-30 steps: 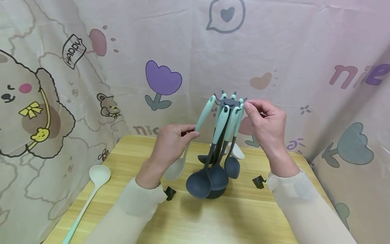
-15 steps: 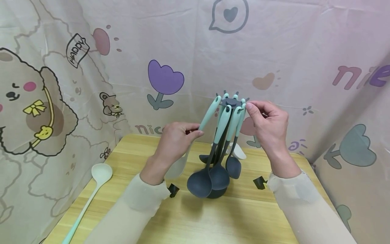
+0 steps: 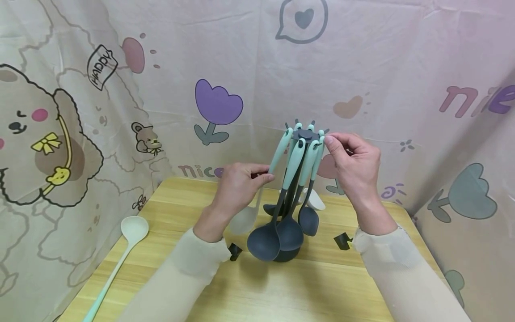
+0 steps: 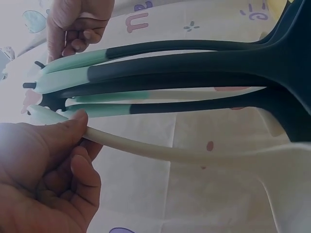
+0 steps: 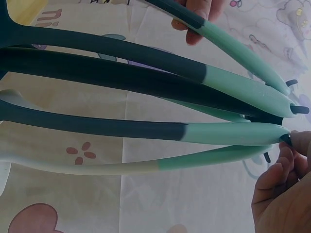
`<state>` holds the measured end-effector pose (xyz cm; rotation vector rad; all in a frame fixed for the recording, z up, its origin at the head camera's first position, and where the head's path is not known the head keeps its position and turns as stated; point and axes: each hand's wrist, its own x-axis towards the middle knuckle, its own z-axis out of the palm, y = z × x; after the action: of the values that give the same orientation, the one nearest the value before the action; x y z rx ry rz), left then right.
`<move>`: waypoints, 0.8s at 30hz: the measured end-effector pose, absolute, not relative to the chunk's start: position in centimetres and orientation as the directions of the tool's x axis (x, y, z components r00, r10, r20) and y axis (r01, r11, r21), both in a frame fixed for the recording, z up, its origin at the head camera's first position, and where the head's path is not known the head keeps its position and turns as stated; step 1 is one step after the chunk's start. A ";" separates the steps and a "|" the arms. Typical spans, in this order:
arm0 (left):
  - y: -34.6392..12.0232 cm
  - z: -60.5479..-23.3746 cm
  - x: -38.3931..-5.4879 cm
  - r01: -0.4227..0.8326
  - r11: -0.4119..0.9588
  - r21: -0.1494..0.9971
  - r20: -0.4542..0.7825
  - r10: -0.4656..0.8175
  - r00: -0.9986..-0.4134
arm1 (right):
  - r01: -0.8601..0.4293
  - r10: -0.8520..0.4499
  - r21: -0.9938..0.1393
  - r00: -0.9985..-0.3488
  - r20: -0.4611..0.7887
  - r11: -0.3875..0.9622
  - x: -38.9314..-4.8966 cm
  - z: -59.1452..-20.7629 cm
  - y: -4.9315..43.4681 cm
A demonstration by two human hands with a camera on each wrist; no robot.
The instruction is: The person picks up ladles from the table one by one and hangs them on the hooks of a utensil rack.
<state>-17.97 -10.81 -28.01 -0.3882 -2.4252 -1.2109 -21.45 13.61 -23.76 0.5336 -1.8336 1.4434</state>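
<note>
In the head view my left hand (image 3: 239,185) pinches a cream cooking utensil (image 3: 243,221) between thumb and fingers, low on its mint handle. The utensil hangs slightly tilted, its handle's top hole at a hook on the left of a dark utensil stand (image 3: 306,134). Its broad head is partly behind my wrist. My right hand (image 3: 358,158) pinches the tip of a hook on the stand's right side, as the right wrist view also shows. From other hooks hang a dark ladle (image 3: 263,241), a dark spoon (image 3: 290,235) and a smaller dark utensil (image 3: 309,221).
A cream ladle (image 3: 134,228) with a mint handle lies along the left side of the wooden table (image 3: 322,286). Behind the stand hangs a white utensil head (image 3: 314,200). A printed cloth (image 3: 257,89) encloses the table at the back and sides.
My left hand has moved a little right, bringing the cream utensil closer to the stand and more upright. My right hand keeps its hold on the hook. The view shifted slightly.
</note>
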 end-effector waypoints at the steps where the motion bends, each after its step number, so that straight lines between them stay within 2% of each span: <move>1: -10.7 -28.1 -18.0 0.412 0.581 0.701 0.462 0.069 -0.884 | -0.706 0.114 -0.650 -0.648 0.753 0.283 -21.4 -23.8 13.6; 24: -9.9 -29.3 -18.9 0.425 0.542 0.725 0.454 0.087 -0.887 | -0.708 0.121 -0.653 -0.648 0.752 0.270 -21.5 -23.9 13.6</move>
<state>-18.91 -9.87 -29.34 -0.4202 -2.4175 -1.2817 -21.51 13.62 -23.92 0.5325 -1.8215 1.4600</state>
